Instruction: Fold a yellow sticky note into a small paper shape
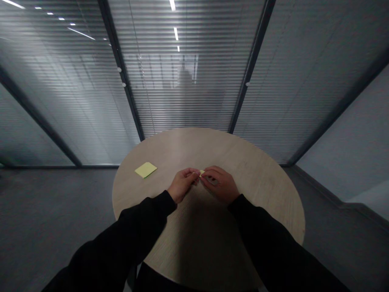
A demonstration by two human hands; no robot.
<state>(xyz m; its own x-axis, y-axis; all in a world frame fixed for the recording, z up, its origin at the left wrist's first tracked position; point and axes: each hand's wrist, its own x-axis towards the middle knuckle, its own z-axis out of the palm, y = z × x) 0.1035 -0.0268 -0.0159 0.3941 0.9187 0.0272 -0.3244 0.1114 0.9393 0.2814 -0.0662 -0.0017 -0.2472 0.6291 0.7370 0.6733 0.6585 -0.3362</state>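
Observation:
Over the middle of a round wooden table (212, 146), both hands meet at a small piece of yellow paper (201, 173). My left hand (184, 183) pinches its left side between thumb and fingers. From the right, my right hand (220, 183) has its fingertips closed on the other side. Most of the paper is covered by the fingers, so its full shape cannot be made out. A pad of yellow sticky notes (146, 170) lies flat on the table, left of my left hand and apart from it.
Behind the table's far edge stand glass panels with closed blinds (188, 101) and dark frame posts (253, 61). A pale wall (349, 154) rises on the right. Grey carpet (60, 219) surrounds the table.

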